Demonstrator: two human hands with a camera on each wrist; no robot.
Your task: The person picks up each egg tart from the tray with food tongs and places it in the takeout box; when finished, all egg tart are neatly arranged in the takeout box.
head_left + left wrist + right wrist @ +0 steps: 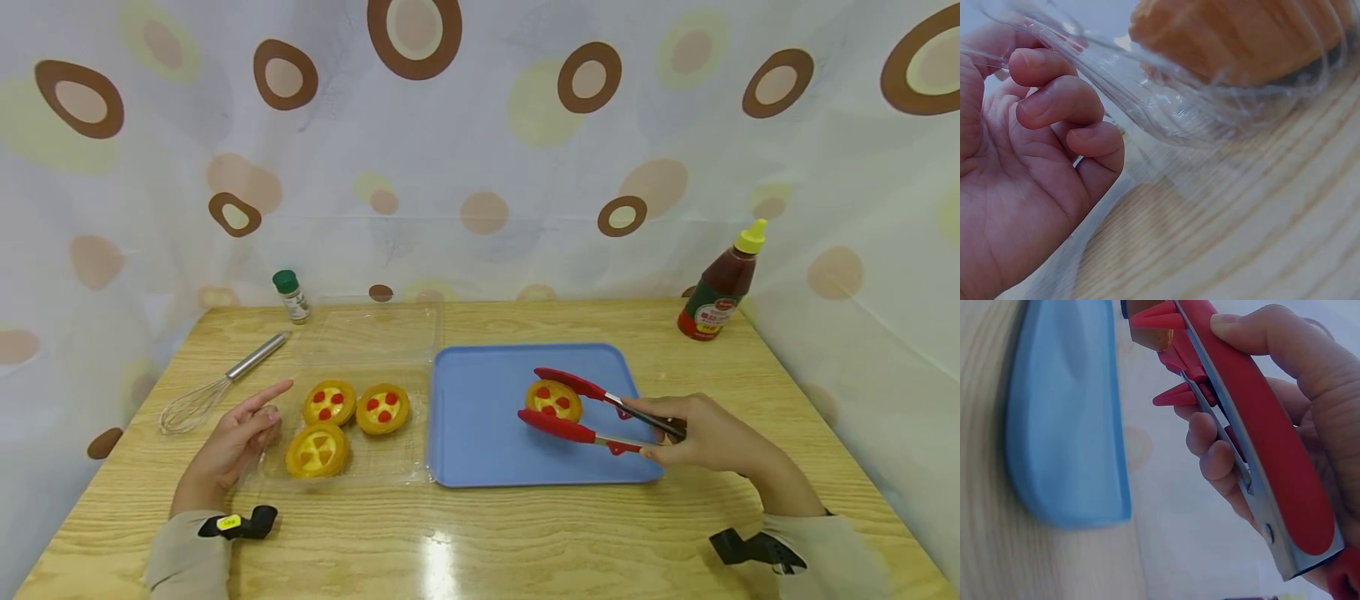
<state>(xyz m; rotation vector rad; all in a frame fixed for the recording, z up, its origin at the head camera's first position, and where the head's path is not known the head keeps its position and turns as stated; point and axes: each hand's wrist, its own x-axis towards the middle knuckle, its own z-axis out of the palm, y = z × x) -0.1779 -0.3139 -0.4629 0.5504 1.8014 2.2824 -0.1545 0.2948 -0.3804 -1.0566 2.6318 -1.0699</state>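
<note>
My right hand grips red-and-steel tongs by the handles. Between the red tong tips sits an egg tart with red toppings, over the right half of a blue tray; whether it touches the tray I cannot tell. My left hand holds the left edge of a clear plastic container, its index finger stretched out and the others curled. In that container are a lower tart with yellow wedges and two red-topped tarts, one at the left and one at the right.
The container's lid lies folded back toward the curtain. A whisk lies at the left, with a green-capped spice jar behind it. A sauce bottle with a yellow cap stands at the back right. Patterned curtain surrounds the wooden table.
</note>
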